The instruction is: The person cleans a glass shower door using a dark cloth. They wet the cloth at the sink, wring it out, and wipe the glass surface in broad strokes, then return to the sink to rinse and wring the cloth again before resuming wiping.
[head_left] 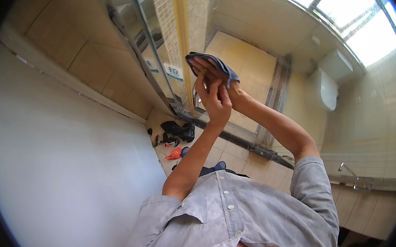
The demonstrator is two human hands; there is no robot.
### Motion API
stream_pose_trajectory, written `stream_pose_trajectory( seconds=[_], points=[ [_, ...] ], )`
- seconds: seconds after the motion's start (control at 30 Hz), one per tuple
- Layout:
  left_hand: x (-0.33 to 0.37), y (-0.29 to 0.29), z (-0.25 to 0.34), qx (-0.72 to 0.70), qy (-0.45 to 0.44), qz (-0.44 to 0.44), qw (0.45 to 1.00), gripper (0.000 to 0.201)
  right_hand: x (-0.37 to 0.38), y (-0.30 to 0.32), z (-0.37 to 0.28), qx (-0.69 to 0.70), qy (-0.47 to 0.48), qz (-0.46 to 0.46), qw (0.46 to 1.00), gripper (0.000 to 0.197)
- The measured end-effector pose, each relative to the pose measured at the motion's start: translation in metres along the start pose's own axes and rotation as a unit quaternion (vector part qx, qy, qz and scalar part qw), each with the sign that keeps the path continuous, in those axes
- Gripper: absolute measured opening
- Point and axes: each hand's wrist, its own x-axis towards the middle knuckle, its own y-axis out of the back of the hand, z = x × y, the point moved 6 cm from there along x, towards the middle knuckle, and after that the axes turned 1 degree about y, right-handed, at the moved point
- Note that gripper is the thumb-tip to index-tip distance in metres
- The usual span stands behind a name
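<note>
Dark cloth half covers the open right hand.
Left hand bends against it; can't tell its grip.

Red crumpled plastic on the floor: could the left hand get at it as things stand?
Probably not without bending: the left hand is raised by the dark blue cloth, while the red plastic lies down on the floor, though nothing seems to cover it.
</note>
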Motion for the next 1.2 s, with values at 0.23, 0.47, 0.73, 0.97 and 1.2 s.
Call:
stream_pose_trajectory(
  seconds=[0.23,0.47,0.73,0.97,1.2],
  points=[
    [-0.047,-0.023,0.004,0.002,-0.008,-0.052,0.999,0.015,-0.057,0.007,-0.008,-0.939,0.012,-0.016,0.342,0.060],
    [-0.086,-0.044,0.058,-0.026,-0.052,-0.116,0.991,0.017,-0.128,0.020,-0.019,-0.992,0.022,0.059,0.112,0.059],
    [-0.025,-0.033,0.094,-0.025,-0.191,-0.042,0.980,0.019,-0.080,-0.024,-0.065,-0.984,0.044,0.133,0.107,0.060],
    [-0.055,-0.027,0.018,-0.014,0.067,0.002,0.998,0.021,-0.075,0.027,0.012,-0.961,0.012,0.001,-0.276,0.059],
    [-0.116,-0.040,-0.082,0.050,0.178,-0.061,0.981,0.020,-0.115,0.133,0.133,-0.919,-0.029,-0.158,-0.359,0.061]
  ],
)
